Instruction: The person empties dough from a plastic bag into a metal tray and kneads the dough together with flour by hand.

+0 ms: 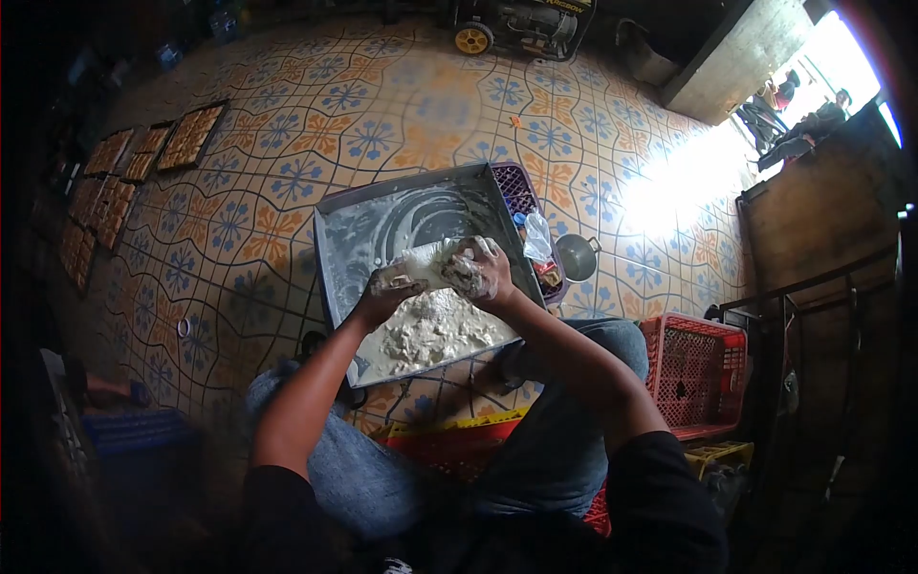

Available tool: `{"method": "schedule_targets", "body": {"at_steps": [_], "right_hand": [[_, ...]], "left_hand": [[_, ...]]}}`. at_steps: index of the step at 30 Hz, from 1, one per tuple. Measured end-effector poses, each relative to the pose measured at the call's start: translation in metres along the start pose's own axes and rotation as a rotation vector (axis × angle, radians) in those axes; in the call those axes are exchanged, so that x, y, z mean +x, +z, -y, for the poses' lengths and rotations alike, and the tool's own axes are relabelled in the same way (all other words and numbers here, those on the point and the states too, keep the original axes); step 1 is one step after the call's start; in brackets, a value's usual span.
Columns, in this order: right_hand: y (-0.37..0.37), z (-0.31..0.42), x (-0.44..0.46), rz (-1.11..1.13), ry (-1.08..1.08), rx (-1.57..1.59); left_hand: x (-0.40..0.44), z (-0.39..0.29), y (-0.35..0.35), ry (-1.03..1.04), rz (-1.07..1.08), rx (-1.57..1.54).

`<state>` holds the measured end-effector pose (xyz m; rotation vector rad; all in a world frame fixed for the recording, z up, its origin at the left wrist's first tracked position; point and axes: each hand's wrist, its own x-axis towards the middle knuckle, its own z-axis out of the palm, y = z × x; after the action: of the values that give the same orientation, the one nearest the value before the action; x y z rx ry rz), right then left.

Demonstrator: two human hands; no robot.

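Observation:
A square metal tray [335, 206] sits in front of me, its inside smeared with white flour or batter in curved streaks. Wet, lumpy dough [435, 330] is heaped in the near half. Above it, my left hand [394, 284] and my right hand [478, 270] are close together, both caked with dough. Their fingers curl inward around sticky dough. A pale, blurred mass [427, 263] spans the gap between them; its edges are not clear.
A purple crate [516, 187] with plastic bags and a metal pan [578, 256] stand right of the tray. Beyond my right knee is a red crate [693, 378]. Filled trays [191, 137] lie on the tiled floor at left. A generator [521, 29] stands at the back; people sit by the doorway.

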<state>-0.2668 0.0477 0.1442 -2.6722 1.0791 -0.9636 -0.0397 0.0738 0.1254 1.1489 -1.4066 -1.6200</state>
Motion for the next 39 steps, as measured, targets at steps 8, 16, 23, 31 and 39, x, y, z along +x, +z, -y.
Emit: {"method": "schedule_targets", "body": {"at_steps": [8, 16, 23, 31, 39], "right_hand": [[0.01, -0.007, -0.008, -0.018, -0.054, 0.062], [-0.018, -0.002, 0.008, -0.135, -0.192, -0.165], [-0.026, 0.007, 0.014, -0.088, -0.067, -0.15], [0.001, -0.011, 0.002, -0.142, -0.272, -0.161], [0.01, -0.008, 0.0, -0.082, -0.211, -0.126]], "left_hand": [[-0.001, 0.005, -0.001, 0.014, 0.087, -0.071], [0.001, 0.011, -0.012, -0.004, 0.026, -0.065], [0.001, 0.023, -0.015, 0.013, -0.026, -0.15], [0.004, 0.004, -0.002, 0.07, -0.051, 0.059], [0.0, 0.026, 0.003, 0.032, -0.009, -0.175]]}}
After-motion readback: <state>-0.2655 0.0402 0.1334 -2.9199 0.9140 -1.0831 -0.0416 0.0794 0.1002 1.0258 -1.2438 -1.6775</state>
